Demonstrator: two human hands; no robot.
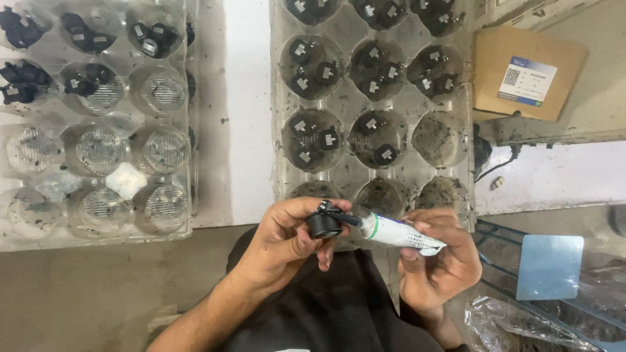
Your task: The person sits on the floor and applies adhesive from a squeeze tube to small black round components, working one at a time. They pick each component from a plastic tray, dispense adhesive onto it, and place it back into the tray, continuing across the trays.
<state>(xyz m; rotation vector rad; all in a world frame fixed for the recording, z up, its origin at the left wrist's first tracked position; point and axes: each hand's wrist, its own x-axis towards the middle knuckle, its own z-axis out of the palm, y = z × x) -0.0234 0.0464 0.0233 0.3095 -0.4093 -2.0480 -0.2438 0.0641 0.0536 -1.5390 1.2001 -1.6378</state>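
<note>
We see our left hand (283,238) pinching a small black round part (324,223) between thumb and fingertips. Our right hand (435,261) is wrapped around a white squeeze tube (398,233); its long axis runs sideways, dark nozzle touching the part just right of the left fingers. Part: matte hard plastic. Tube: smooth, soft-walled. Beyond the fingers lies a grimy clear dimpled tray (372,104) of similar parts.

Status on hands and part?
Left hand grips black part. Right hand holds white tube, nozzle at the part. Nothing between them.
</note>
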